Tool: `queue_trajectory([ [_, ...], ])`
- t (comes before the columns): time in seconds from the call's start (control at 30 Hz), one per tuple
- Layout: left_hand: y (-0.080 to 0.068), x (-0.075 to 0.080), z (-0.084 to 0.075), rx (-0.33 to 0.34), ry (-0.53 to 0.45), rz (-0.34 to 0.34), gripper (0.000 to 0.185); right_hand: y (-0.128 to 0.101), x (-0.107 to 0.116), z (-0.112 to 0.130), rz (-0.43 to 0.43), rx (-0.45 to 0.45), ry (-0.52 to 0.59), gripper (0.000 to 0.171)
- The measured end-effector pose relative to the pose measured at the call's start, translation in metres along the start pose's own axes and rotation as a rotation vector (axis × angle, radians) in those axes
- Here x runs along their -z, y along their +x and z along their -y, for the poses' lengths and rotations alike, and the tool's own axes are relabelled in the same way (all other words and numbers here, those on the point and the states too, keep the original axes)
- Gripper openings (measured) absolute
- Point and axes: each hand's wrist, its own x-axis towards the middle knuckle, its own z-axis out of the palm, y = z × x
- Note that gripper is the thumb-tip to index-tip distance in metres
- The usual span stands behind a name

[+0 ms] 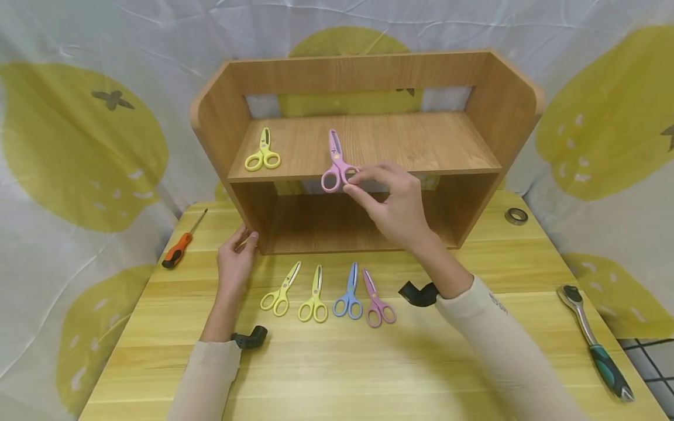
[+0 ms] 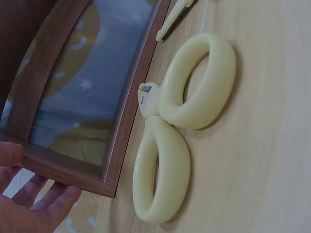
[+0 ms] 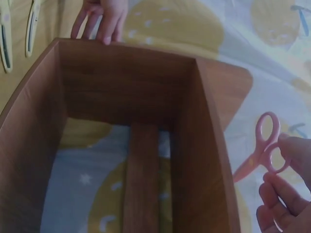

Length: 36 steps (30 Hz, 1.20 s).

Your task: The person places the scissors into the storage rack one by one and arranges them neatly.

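My right hand (image 1: 397, 202) pinches a pair of pink scissors (image 1: 336, 153) by one finger loop, with thumb and fingertips. The blades point up and back, over the front edge of the wooden shelf's upper board (image 1: 421, 140). In the right wrist view the pink scissors (image 3: 262, 148) overlap that board's edge, and the right hand (image 3: 291, 184) is at one loop. My left hand (image 1: 237, 260) touches the shelf's left side panel (image 1: 223, 117) low down from outside; its fingers (image 2: 63, 199) lie against the panel. Yellow scissors (image 1: 262, 153) lie on the upper board's left part.
Before the shelf lie yellow scissors (image 1: 282, 292), more yellow scissors (image 1: 313, 304), blue scissors (image 1: 348, 297) and purple-pink scissors (image 1: 376, 304). A screwdriver (image 1: 181, 245) lies at left; a black ring (image 1: 516, 216) and a ratchet wrench (image 1: 595, 342) at right. A patterned cloth (image 1: 68, 35) hangs behind.
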Motion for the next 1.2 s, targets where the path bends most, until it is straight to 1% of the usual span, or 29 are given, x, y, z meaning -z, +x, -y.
queue_trajectory([
  [0.17,0.001,0.001,-0.001,0.023,-0.008,0.012,0.052,0.017,-0.02,-0.008,0.032,-0.05,0.028,0.015],
  [0.33,-0.001,0.001,0.001,-0.006,0.0,0.005,0.051,0.033,-0.037,-0.009,0.105,-0.142,0.043,0.016],
  [0.4,-0.002,0.001,0.001,-0.01,-0.002,0.001,0.051,0.039,-0.043,-0.008,0.136,-0.169,0.013,0.016],
  [0.5,-0.002,0.001,-0.001,0.012,-0.009,0.006,0.052,0.048,-0.049,-0.008,0.185,-0.191,-0.062,0.017],
  [0.67,0.0,0.002,0.0,0.033,-0.008,0.009,0.052,0.06,-0.06,-0.009,0.248,-0.178,-0.171,0.019],
  [0.93,-0.002,0.001,0.002,-0.004,0.002,0.008,0.053,0.068,-0.069,-0.009,0.342,-0.219,-0.315,0.02],
  [1.1,-0.002,0.0,0.003,-0.021,0.006,-0.008,0.052,0.072,-0.068,-0.006,0.401,-0.245,-0.361,0.023],
  [1.2,-0.001,0.0,0.003,-0.02,0.012,-0.014,0.052,0.074,-0.069,-0.005,0.43,-0.243,-0.383,0.023],
])
